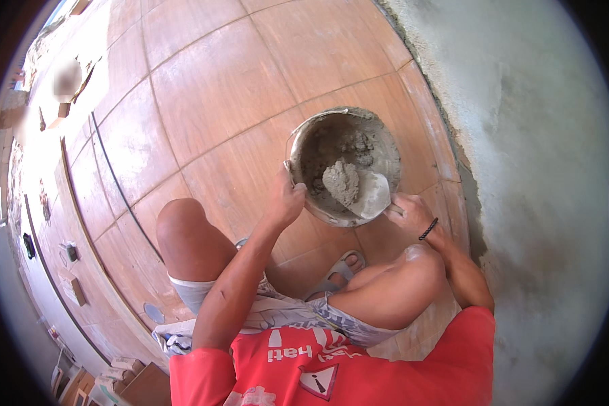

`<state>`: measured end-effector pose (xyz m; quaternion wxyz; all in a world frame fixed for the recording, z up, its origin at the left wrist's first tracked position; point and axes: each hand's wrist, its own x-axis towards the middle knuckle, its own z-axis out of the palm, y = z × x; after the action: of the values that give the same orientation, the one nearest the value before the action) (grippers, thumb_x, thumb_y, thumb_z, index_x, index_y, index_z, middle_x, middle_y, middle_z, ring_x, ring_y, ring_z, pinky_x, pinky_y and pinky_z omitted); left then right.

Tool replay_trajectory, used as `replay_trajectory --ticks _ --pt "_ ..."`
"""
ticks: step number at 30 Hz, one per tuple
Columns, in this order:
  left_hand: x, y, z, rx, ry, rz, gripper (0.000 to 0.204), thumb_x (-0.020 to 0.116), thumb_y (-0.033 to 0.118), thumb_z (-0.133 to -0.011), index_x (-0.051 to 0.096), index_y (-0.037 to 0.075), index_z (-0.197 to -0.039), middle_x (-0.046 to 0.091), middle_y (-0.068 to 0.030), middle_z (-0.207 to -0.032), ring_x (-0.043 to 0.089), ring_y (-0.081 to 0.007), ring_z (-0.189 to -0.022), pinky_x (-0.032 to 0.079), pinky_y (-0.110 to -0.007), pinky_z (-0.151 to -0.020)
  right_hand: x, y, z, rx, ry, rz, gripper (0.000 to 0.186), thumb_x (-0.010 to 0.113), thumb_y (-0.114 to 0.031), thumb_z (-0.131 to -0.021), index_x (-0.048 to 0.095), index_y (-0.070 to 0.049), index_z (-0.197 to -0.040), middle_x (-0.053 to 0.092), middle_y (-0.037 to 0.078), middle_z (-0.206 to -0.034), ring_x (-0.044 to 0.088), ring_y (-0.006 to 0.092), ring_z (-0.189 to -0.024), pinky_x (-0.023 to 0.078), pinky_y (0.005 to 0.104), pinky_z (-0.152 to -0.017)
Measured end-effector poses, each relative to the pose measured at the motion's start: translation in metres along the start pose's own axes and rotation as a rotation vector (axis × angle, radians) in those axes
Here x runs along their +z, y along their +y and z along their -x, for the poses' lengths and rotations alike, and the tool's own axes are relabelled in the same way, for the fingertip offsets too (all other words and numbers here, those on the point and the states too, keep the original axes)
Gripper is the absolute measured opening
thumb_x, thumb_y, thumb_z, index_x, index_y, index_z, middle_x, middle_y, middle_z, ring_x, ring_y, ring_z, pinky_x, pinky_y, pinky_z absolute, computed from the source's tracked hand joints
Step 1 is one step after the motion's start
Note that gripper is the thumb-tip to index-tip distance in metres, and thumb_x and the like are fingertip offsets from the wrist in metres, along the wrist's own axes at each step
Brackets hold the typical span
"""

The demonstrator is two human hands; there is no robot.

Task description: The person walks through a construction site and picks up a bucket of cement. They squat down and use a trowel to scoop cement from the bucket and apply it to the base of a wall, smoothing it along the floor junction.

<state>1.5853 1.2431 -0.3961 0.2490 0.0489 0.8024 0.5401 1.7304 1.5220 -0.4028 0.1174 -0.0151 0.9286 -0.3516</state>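
Observation:
A round bucket (386,145) with wet grey mortar (326,137) inside stands on the tiled floor before me. My left hand (290,195) is closed at the bucket's left rim, where a thin wire handle shows; exactly which part it grips is partly hidden by the fingers. With my right hand (410,215), a dark bracelet at its wrist, I grip the handle of a trowel (373,196) at the lower right rim. The trowel's blade reaches over the bucket's mouth and carries a heap of mortar (342,181) at its far end.
A grey plastered wall (541,135) rises close on the right. My bent knees and sandalled foot (342,271) are just below the bucket. Long strips (95,230) and a dark line lie along the floor at left, with wooden pieces and boxes (132,379) at lower left.

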Motion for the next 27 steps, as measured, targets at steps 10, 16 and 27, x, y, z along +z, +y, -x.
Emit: replay_trajectory --ticks 10,16,27 --pt "0.003 -0.032 -0.003 -0.125 -0.059 0.169 0.046 0.048 -0.003 -0.079 0.045 -0.005 -0.124 0.058 -0.0182 -0.107 0.056 -0.0261 -0.101 0.044 -0.036 -0.091 0.017 0.042 0.095 0.41 0.467 -0.18 0.035 0.072 -0.019 -0.076 0.058 0.001 -0.103 0.065 0.02 -0.09 0.066 0.0324 -0.083 0.05 0.0397 -0.074" --pt "0.002 -0.04 -0.005 -0.114 -0.046 0.176 0.048 0.048 -0.003 -0.079 0.044 -0.004 -0.126 0.058 -0.0163 -0.104 0.057 -0.0242 -0.099 0.045 -0.035 -0.089 -0.003 0.087 0.129 0.749 0.419 -0.193 0.027 0.068 -0.021 -0.081 0.059 0.001 -0.094 0.057 0.008 -0.071 0.056 0.0176 -0.061 0.047 0.0325 -0.057" --pt "0.001 -0.042 -0.01 -0.025 -0.047 0.015 0.043 0.045 -0.004 -0.08 0.045 -0.005 -0.124 0.061 -0.0142 -0.096 0.064 -0.0199 -0.079 0.055 -0.031 -0.067 -0.039 0.13 0.119 0.9 0.48 -0.643 0.029 0.059 -0.027 -0.09 0.06 -0.002 -0.106 0.055 0.002 -0.064 0.052 0.0094 -0.048 0.042 0.0243 -0.042"
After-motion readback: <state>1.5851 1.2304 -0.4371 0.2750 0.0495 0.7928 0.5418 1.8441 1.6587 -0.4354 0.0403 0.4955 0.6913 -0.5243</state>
